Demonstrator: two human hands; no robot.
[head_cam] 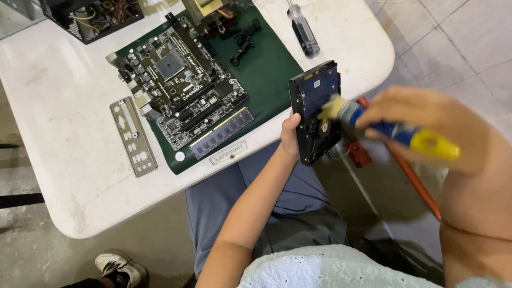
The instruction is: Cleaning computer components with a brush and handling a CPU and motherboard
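While the person sits at the table's edge, this is what shows:

Left hand [290, 140]: wrapped around a black hard drive [314, 114], held upright just off the white table [64, 160], circuit side facing up.
Right hand [426, 125]: closed on a brush [394, 130] with blue and yellow handle; its pale bristles touch the drive's face.
Green mat [266, 69]: left of the drive, on the table.
Motherboard [178, 80]: on the mat, farther left.
Memory stick [221, 133]: on the mat's near edge, beside the motherboard.
Metal port plate [133, 136]: beyond the mat, well left of the drive.
Screwdriver [303, 29]: above the drive, clear handle.
Round white sticker [180, 156]: mat's near corner.
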